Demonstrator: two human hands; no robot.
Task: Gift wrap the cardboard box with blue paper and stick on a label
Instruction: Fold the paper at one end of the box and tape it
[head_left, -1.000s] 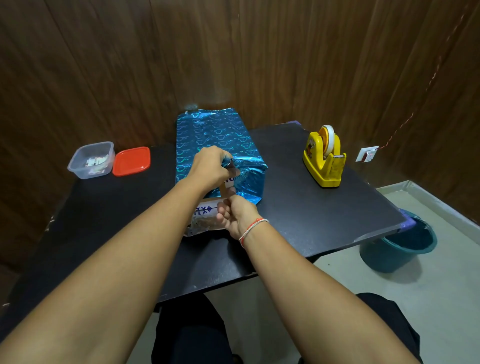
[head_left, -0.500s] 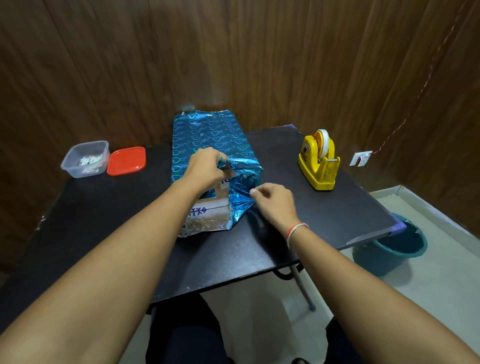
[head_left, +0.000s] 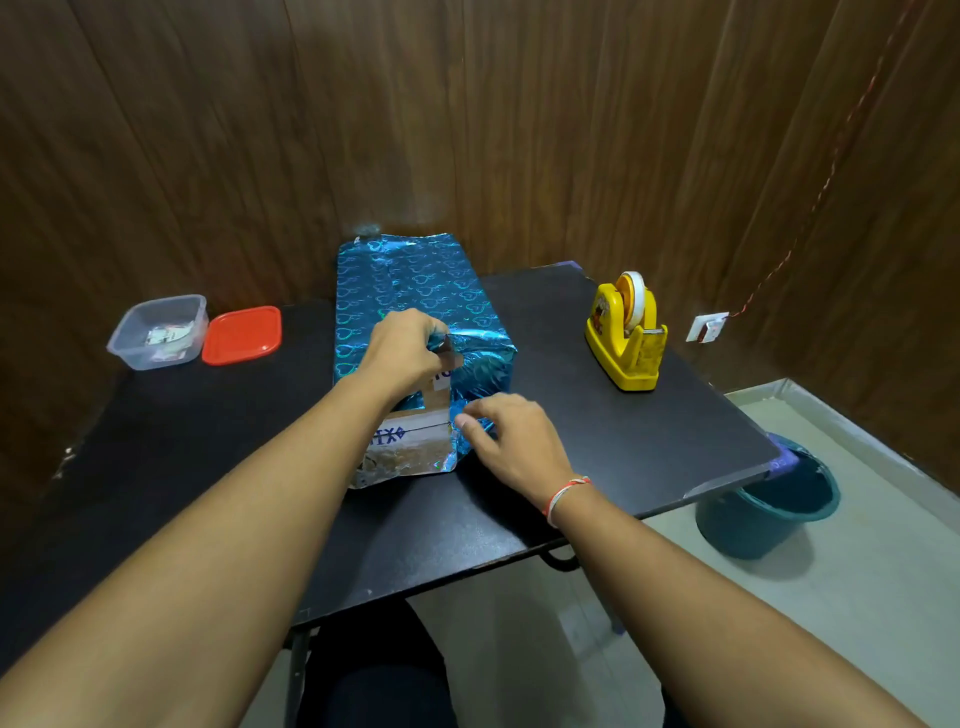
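The long cardboard box (head_left: 410, 441) lies at the middle of the black desk (head_left: 597, 441), its length running from 12 o'clock toward 6 o'clock. Shiny blue heart-patterned wrapping paper (head_left: 405, 280) already covers its top and long sides. The near end is not closed: bare brown cardboard with blue print shows there, with a flap of foil lying under it at 6 o'clock.

The left hand (head_left: 402, 353) sits on the near top edge, fingers curled in a grip on the gathered paper, holding the top flap down over the end. The right hand (head_left: 511, 441), just at 4 o'clock from that end, pinches the side flap of paper between thumb and fingers, apparently to fold it inward.

By my judgement the wrap is past halfway: this end needs folding and taping; the far end cannot be seen. The yellow tape dispenser (head_left: 626, 338) stands at 2 o'clock. The label is not yet on; the clear plastic tub (head_left: 158, 332) at 10 o'clock, beside its red lid (head_left: 241, 335), holds small slips, perhaps labels.
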